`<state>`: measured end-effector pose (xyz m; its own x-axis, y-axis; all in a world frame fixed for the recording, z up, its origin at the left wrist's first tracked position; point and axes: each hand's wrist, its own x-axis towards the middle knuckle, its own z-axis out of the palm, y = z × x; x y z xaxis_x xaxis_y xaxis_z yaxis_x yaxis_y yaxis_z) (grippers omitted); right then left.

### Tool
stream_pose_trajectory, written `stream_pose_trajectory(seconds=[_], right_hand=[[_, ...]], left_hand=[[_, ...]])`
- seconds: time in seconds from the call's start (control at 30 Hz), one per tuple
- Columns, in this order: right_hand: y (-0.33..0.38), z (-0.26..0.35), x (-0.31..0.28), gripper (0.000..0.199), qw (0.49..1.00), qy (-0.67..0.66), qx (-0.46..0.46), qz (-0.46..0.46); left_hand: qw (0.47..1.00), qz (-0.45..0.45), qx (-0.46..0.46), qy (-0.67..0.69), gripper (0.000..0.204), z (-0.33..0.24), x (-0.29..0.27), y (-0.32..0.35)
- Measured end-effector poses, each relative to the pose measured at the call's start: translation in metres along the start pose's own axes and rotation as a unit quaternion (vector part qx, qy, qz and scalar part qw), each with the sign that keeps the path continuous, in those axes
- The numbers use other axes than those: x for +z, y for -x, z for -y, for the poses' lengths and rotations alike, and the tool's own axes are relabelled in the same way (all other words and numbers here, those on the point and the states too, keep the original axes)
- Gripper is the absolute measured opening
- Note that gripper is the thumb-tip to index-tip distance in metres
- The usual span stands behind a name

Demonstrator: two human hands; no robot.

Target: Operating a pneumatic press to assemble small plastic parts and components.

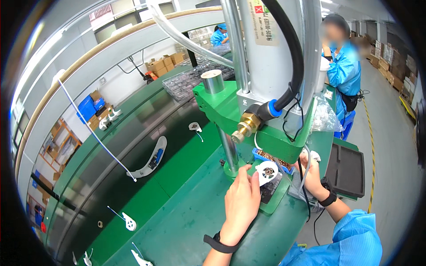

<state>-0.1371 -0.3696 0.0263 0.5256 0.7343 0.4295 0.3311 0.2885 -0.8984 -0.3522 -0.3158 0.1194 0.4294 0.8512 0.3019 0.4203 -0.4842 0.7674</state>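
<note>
Head view: left hand (pixel 242 201) grip pinching round white plastic part (pixel 267 172), right hand (pixel 313 174) grip unclear

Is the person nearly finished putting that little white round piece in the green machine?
Partly. The white round part already sits on the fixture under the green press. The left hand touches its edge; the right hand is beside it, by the blue bin of small parts. More white parts lie on the conveyor belt.
</note>
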Motion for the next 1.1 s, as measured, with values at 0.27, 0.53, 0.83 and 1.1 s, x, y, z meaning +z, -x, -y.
stream_pose_trajectory(seconds=[0.27, 0.53, 0.83, 1.1], right_hand=[[0.020, 0.037, 0.013, 0.011, 0.988, 0.143, -0.054, 0.009], [0.029, 0.045, 0.021, 0.009, 0.996, 0.080, -0.043, 0.017], [0.000, 0.071, 0.005, 0.021, 0.987, -0.086, 0.050, 0.124], [-0.016, 0.099, 0.017, 0.025, 0.958, -0.104, 0.051, 0.261]], left_hand=[[0.998, -0.001, 0.049, 0.027, 0.021, 0.003, -0.021, 0.018], [0.998, -0.005, 0.045, 0.037, 0.034, 0.000, -0.028, 0.041], [0.999, 0.023, 0.045, -0.007, 0.045, 0.002, -0.033, 0.041], [0.997, 0.043, 0.046, 0.039, 0.043, 0.014, -0.040, 0.036]])
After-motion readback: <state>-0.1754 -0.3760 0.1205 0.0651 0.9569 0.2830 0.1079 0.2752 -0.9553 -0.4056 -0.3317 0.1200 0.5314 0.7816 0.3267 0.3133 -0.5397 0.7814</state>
